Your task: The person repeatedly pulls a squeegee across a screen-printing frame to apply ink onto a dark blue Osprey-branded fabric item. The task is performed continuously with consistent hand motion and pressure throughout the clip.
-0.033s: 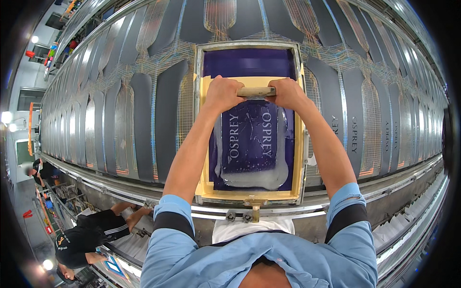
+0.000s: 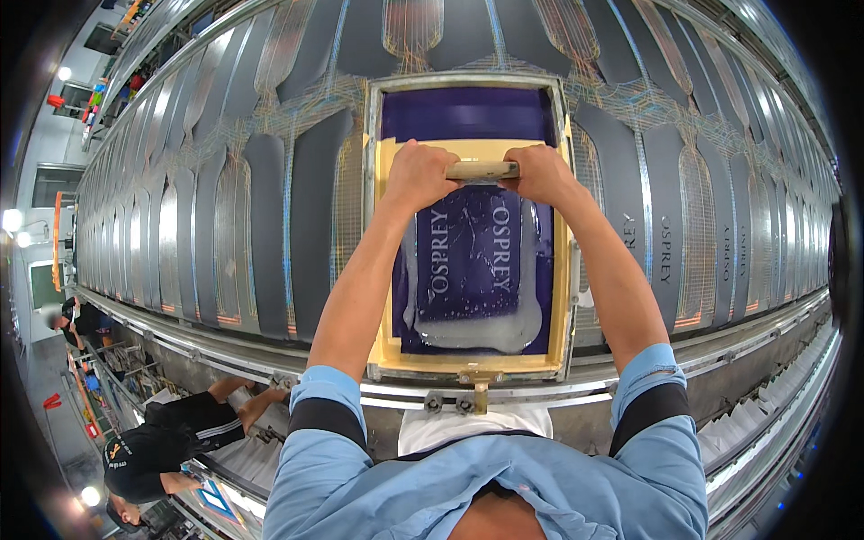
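My left hand (image 2: pixel 420 176) and my right hand (image 2: pixel 538 174) are closed around the two ends of a squeegee (image 2: pixel 482 170) with a pale wooden handle. It lies crosswise toward the far part of a screen printing frame (image 2: pixel 564 297), whose metal rim is lined inside with yellowish tape. The mesh (image 2: pixel 472 270) is dark purple, with two lines of light lettering running along it. Clear, wet ink (image 2: pixel 477 337) is smeared around the lettering and pooled thickest at the near end. My hands hide the squeegee's ends, and its blade is mostly hidden.
The screen rests on a long table with rows of dark grey cut pieces (image 2: pixel 319 207) and patterned strips. A metal rail (image 2: pixel 594 389) runs along the near edge, with a clamp (image 2: pixel 481 394) against the frame. Another person (image 2: pixel 148 459) works at the lower left.
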`<state>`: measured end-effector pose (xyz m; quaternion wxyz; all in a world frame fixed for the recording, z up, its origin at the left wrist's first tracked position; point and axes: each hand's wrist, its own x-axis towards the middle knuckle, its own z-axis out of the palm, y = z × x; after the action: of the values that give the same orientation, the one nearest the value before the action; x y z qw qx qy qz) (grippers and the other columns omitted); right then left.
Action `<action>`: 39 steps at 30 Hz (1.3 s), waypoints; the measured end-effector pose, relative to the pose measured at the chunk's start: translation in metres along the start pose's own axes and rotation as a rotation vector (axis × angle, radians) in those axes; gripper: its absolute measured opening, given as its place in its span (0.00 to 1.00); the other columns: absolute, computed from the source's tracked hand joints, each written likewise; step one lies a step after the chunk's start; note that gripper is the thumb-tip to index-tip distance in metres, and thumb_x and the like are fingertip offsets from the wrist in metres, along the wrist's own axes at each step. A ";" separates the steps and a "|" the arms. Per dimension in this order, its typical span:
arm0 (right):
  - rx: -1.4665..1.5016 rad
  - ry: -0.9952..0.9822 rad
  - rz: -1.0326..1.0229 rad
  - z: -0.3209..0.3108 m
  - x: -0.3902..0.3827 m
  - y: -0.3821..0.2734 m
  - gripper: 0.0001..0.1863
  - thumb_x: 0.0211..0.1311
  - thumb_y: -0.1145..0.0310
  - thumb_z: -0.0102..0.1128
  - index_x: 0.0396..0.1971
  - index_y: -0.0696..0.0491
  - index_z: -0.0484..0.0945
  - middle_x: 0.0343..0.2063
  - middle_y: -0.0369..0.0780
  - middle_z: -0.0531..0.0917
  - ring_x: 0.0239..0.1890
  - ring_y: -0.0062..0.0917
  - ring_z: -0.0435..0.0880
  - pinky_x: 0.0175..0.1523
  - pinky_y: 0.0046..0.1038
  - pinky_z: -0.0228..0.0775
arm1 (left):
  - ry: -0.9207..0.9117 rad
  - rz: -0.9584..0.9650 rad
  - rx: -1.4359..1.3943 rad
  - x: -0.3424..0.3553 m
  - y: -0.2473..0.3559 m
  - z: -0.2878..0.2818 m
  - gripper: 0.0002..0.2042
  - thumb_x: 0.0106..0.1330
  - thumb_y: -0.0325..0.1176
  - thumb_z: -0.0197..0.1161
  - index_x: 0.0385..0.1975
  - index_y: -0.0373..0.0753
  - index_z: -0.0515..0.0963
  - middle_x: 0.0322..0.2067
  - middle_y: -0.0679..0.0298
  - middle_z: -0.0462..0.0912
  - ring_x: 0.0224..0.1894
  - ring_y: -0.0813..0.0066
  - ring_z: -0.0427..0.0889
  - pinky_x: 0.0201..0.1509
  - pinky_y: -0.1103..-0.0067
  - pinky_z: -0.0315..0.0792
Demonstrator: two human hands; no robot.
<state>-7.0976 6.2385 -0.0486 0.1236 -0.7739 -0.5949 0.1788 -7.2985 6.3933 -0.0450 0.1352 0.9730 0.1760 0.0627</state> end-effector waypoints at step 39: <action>0.563 0.763 0.599 0.044 -0.184 0.015 0.15 0.68 0.58 0.64 0.37 0.57 0.80 0.25 0.48 0.85 0.30 0.42 0.86 0.41 0.40 0.75 | 0.206 0.130 -0.120 -0.070 0.056 -0.041 0.09 0.48 0.32 0.71 0.31 0.46 0.87 0.30 0.64 0.87 0.35 0.60 0.85 0.41 0.63 0.71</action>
<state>-7.1448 6.0562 -0.0712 0.4758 -0.8560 -0.1916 0.0652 -7.3521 6.3274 0.0048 0.1702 0.9609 0.1212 0.1815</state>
